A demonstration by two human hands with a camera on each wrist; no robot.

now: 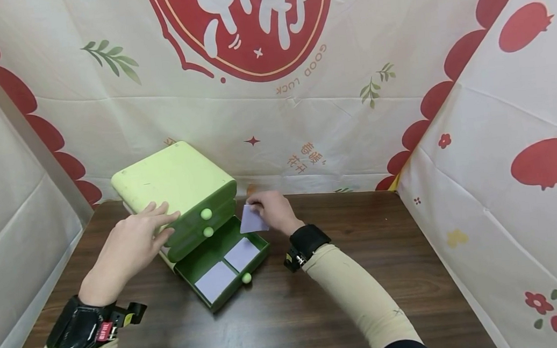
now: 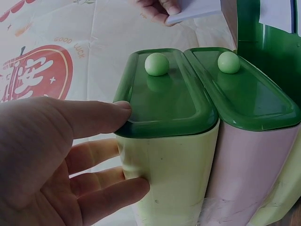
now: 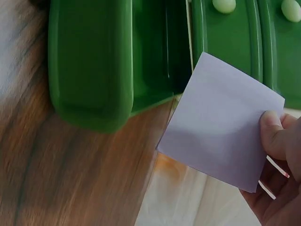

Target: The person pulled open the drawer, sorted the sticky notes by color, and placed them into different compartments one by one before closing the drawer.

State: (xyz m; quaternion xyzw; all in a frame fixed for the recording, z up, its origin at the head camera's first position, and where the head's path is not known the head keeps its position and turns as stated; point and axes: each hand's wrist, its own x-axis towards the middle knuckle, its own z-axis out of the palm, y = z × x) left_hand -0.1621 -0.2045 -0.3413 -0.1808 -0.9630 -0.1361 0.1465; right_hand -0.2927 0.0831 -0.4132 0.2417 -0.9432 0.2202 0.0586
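Observation:
A small drawer cabinet [image 1: 174, 178] with a light green top and dark green drawer fronts stands at the left of the table. Its bottom drawer [image 1: 197, 295] is pulled out, with two lilac paper squares [image 1: 216, 281] lying in it, one on each side of a divider. My left hand [image 1: 133, 241] rests against the cabinet's top; its thumb [image 2: 101, 117] touches the front edge and the fingers lie fairly straight on the light green surface. Above the drawer's far right corner, my right hand [image 1: 275, 212] pinches another lilac paper square [image 3: 221, 122] between thumb and fingers.
Two upper drawers are closed, each with a round light green knob [image 1: 206, 214]. The bottom drawer's knob [image 1: 246, 278] faces front right. Brown wooden table [image 1: 345, 298] surrounds the cabinet, and a printed white cloth [image 1: 275, 120] hangs behind and at both sides.

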